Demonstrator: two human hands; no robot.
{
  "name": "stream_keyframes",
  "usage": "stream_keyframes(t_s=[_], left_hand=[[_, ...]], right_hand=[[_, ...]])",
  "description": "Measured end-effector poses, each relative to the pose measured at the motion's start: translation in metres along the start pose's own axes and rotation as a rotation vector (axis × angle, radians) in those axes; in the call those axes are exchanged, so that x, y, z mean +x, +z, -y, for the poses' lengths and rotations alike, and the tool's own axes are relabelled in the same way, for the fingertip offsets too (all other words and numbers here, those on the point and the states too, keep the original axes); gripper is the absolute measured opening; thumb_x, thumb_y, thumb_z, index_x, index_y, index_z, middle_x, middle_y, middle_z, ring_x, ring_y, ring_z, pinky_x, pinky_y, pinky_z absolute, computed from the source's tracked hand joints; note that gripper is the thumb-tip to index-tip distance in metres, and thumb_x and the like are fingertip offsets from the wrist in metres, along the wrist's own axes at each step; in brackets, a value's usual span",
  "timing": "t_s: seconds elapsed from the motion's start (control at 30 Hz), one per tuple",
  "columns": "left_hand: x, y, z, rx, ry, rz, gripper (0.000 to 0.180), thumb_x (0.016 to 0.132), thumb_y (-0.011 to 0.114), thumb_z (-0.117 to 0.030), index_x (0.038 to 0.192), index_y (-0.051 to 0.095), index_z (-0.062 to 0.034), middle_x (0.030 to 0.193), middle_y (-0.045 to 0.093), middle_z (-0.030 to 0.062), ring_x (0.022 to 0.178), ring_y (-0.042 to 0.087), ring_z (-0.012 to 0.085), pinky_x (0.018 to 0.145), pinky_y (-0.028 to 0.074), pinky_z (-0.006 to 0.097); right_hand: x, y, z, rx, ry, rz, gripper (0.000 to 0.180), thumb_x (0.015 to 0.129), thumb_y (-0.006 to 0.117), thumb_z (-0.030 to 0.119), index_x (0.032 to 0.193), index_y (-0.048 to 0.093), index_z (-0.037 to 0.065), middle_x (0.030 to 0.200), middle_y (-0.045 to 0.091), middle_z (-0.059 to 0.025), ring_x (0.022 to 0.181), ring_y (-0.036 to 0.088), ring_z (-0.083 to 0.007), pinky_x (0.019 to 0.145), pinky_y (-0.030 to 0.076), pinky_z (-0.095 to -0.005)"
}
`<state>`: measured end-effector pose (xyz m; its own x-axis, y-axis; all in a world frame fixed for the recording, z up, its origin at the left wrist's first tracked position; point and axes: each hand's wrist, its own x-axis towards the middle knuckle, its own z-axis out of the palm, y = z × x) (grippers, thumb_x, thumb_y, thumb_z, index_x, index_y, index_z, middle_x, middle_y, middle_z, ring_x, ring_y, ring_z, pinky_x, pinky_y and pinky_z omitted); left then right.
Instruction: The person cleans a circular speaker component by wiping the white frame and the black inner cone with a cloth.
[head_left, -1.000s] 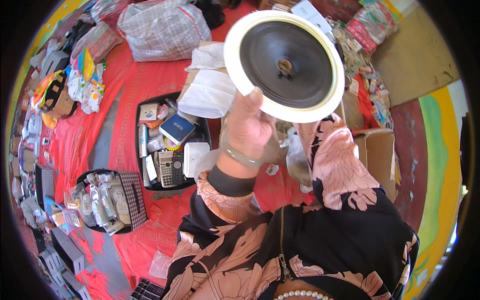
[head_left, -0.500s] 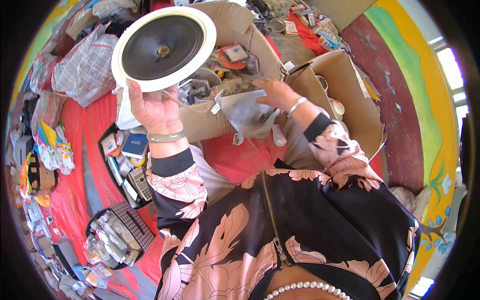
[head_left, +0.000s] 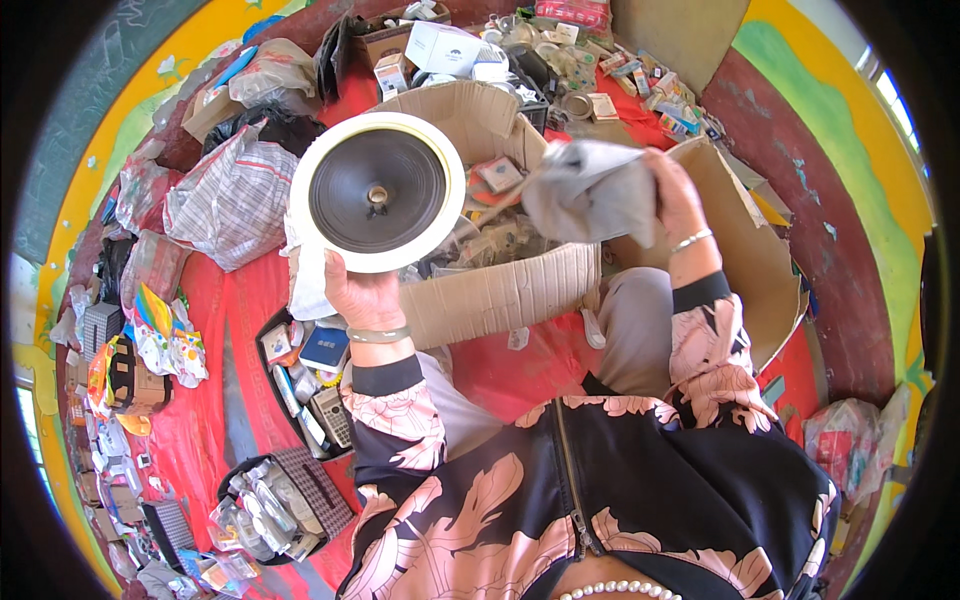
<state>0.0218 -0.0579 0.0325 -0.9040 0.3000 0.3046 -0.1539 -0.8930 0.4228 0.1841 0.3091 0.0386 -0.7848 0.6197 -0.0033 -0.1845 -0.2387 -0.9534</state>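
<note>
1. Since the earlier picture, the right hand (head_left: 676, 196) had lifted the grey cloth (head_left: 590, 190) up out of the cardboard box (head_left: 500, 295), and the round speaker (head_left: 377, 192) had come lower and nearer the middle of the view.
2. The left hand (head_left: 362, 297) was closed tight on the bottom edge of the speaker. The dark cone faced the person, with the cream ring all around it.
3. The right hand was closed on the cloth, which hung bunched up above the right side of the box.
4. The speaker and the cloth were well apart, with the open box between and under them.
5. It looked like the step was getting ready to wipe the speaker, with the cloth just picked up.
6. The next move would likely need the two hands to come together, so the cloth touched the face of the speaker. The left hand would have to hold the speaker still.
7. A black tray (head_left: 275, 385) of small things sat on the red sheet (head_left: 200, 440) just below the left hand.
</note>
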Motion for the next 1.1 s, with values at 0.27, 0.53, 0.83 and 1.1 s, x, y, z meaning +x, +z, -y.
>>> stream_keyframes(t_s=[0.27,0.53,0.83,1.1], left_hand=[[0.0,0.012,0.001,0.004,-0.002,-0.103,0.068,0.071,0.073,-0.034,0.125,0.044,-0.0046,0.122,0.051,0.0089,0.113,0.049,0.0246,0.095,0.042,0.04],[0.001,0.006,-0.007,0.094,0.016,-0.133,0.07,0.071,0.074,-0.033,0.127,0.041,-0.0058,0.123,0.05,0.0079,0.113,0.049,0.024,0.094,0.044,0.041],[-0.006,0.01,0.022,0.203,-0.144,0.021,0.076,0.073,0.068,-0.048,0.129,0.04,-0.0049,0.129,0.046,0.0092,0.12,0.044,0.0246,0.102,0.036,0.039],[-0.015,0.018,0.039,0.286,-0.29,0.114,0.089,0.069,0.073,-0.048,0.135,0.031,-0.0061,0.134,0.039,0.0062,0.124,0.039,0.023,0.103,0.036,0.037]], right_hand=[[-0.009,0.009,0.053,0.338,-0.353,-0.083,0.036,0.09,0.044,0.036,0.108,0.057,0.007,0.099,0.063,-0.0091,0.086,0.061,-0.024,0.078,0.05,-0.0377],[0.009,0.045,0.044,0.318,-0.276,-0.184,0.035,0.092,0.04,0.027,0.11,0.056,0.001,0.1,0.061,-0.0117,0.091,0.06,-0.0242,0.082,0.049,-0.0356],[-0.064,0.211,-0.01,-0.963,-0.832,0.741,0.041,0.089,0.048,0.021,0.127,0.044,0.006,0.137,0.038,-0.0141,0.13,0.032,-0.0286,0.107,0.024,-0.0422],[-0.042,0.199,-0.008,-1.003,-1.037,0.896,0.044,0.089,0.048,0.021,0.13,0.042,0.007,0.14,0.034,-0.0131,0.131,0.029,-0.0306,0.107,0.023,-0.0438]])
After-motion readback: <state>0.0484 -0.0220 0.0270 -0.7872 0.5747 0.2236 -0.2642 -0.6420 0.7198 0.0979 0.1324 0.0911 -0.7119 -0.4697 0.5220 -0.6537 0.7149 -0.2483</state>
